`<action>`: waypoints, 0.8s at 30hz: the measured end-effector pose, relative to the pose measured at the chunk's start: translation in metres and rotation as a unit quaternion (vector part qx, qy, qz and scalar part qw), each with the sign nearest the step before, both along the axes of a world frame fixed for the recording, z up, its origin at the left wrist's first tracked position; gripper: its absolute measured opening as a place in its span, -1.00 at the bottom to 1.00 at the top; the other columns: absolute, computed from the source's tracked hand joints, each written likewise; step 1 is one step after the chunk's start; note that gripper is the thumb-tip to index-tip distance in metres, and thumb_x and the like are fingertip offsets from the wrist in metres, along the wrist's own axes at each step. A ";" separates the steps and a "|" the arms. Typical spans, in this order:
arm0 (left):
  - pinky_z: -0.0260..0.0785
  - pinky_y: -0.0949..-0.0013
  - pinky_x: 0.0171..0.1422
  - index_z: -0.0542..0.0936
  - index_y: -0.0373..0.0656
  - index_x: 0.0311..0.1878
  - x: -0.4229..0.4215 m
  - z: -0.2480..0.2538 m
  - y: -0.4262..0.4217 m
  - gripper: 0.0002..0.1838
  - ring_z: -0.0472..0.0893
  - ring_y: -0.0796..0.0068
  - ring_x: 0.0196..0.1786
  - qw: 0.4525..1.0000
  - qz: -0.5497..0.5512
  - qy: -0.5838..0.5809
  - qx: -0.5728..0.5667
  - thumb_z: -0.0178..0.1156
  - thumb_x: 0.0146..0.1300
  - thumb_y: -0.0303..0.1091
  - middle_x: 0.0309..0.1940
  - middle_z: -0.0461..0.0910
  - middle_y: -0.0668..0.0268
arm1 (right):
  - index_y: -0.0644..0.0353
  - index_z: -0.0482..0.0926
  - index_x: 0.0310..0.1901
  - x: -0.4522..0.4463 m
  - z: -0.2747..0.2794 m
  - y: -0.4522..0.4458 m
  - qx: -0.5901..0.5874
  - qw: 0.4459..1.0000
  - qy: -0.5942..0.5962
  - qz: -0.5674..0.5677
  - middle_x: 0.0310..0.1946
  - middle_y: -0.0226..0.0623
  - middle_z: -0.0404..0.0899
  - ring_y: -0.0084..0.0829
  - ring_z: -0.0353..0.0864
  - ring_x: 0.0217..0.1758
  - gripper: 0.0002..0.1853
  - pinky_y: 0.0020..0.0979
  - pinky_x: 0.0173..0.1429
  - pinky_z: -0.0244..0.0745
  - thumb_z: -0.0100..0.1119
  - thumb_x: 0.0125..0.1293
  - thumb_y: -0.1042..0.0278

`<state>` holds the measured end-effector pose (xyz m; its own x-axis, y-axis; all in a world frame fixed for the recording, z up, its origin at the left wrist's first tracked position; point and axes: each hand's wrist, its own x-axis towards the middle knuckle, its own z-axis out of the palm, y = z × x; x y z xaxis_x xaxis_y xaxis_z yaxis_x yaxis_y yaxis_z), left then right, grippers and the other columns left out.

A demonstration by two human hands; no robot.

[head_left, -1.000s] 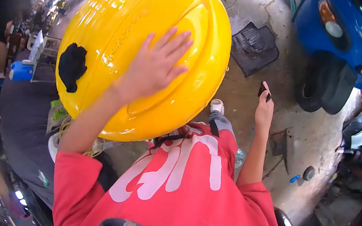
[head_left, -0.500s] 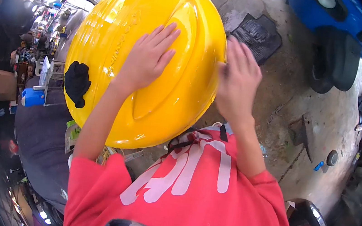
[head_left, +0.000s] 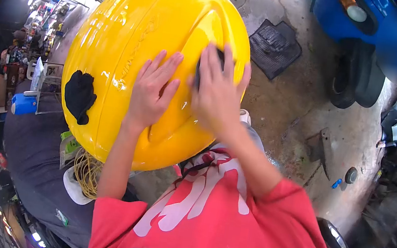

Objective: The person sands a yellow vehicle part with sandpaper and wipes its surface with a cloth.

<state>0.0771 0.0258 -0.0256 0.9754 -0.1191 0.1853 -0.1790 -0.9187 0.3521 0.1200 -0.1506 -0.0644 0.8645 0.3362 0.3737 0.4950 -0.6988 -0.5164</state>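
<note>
Apart from each other, only a short span of glossy yellow between. Flat on the rounded yellow shell, fingers spread and pointing away from the body: the left hand, gripping nothing, apparently bracing. Just to its right, the right hand, blurred as if in motion, curled over a small black pad and pressing it to the shell beside the raised, curved ridge. Mostly hidden under the fingers, so impossible to tell whether cloth or sponge.

By judgement, in the middle of rubbing or wiping the glossy surface. Calling, for any further stroke, for light, even pressure along the ridge, with the pad flat to the curve and the left hand braced against any rocking.

Directly under both hands, filling the space in front of the body, the shell itself. To the left of the left hand, crumpled on the same surface, a black cloth. Farther left, beyond the shell's edge, a blue container. Below and left of the left hand, coiled yellow cord. Beyond the right hand, on the concrete floor, a black floor mat; farther right, a blue vehicle with a headlamp.
</note>
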 end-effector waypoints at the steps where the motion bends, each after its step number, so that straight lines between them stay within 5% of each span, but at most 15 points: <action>1: 0.02 -0.01 0.65 0.46 -0.03 0.50 -0.002 0.000 -0.001 -0.47 0.32 0.08 0.57 1.000 0.005 0.000 0.001 0.08 0.50 -0.20 0.46 0.48 0.29 | 0.35 0.42 0.39 -0.027 0.001 -0.007 0.003 1.000 -0.002 0.017 0.52 -0.17 0.31 0.01 0.12 0.64 -0.34 0.39 0.55 -0.29 0.10 0.43 0.01; 6: 0.02 -0.03 0.64 0.46 -0.09 0.48 -0.002 0.004 -0.005 -0.47 0.32 0.03 0.57 1.000 0.008 0.009 0.003 0.09 0.47 -0.25 0.45 0.49 0.24 | 0.37 0.42 0.39 0.048 -0.007 0.013 0.032 0.999 0.002 -0.013 0.50 -0.13 0.32 -0.02 0.06 0.66 -0.34 0.39 0.55 -0.30 0.11 0.43 0.02; 13: 0.03 -0.01 0.64 0.46 -0.07 0.49 -0.003 0.004 -0.003 -0.46 0.31 0.04 0.58 1.000 0.006 0.006 0.017 0.10 0.48 -0.22 0.45 0.49 0.26 | 0.34 0.40 0.42 -0.030 0.002 -0.013 0.021 0.999 0.029 0.035 0.51 -0.12 0.31 -0.02 0.03 0.67 -0.29 0.39 0.56 -0.33 0.16 0.37 0.01; 17: 0.03 -0.02 0.63 0.47 -0.08 0.48 -0.003 0.003 -0.003 -0.46 0.31 0.03 0.58 1.000 0.007 0.009 0.005 0.10 0.48 -0.22 0.45 0.49 0.26 | 0.34 0.41 0.40 0.044 -0.009 0.013 0.050 0.999 0.007 -0.013 0.49 -0.11 0.32 0.00 0.06 0.66 -0.30 0.40 0.55 -0.31 0.16 0.36 0.01; 19: 0.04 -0.03 0.63 0.47 -0.09 0.48 -0.001 0.003 -0.002 -0.47 0.32 0.03 0.57 1.000 0.006 0.008 0.005 0.10 0.48 -0.22 0.45 0.49 0.25 | 0.28 0.40 0.42 0.043 -0.009 0.015 0.032 0.999 0.005 -0.033 0.49 -0.25 0.35 -0.04 0.14 0.62 -0.33 0.37 0.54 -0.26 0.16 0.39 0.05; 24: 0.06 -0.02 0.62 0.48 -0.10 0.47 0.000 -0.001 0.000 -0.48 0.34 -0.01 0.55 1.000 -0.007 -0.011 0.000 0.10 0.48 -0.25 0.44 0.50 0.25 | 0.28 0.41 0.41 -0.045 0.001 -0.009 0.042 0.999 0.025 0.007 0.49 -0.25 0.36 -0.04 0.13 0.63 -0.35 0.35 0.55 -0.31 0.14 0.40 0.05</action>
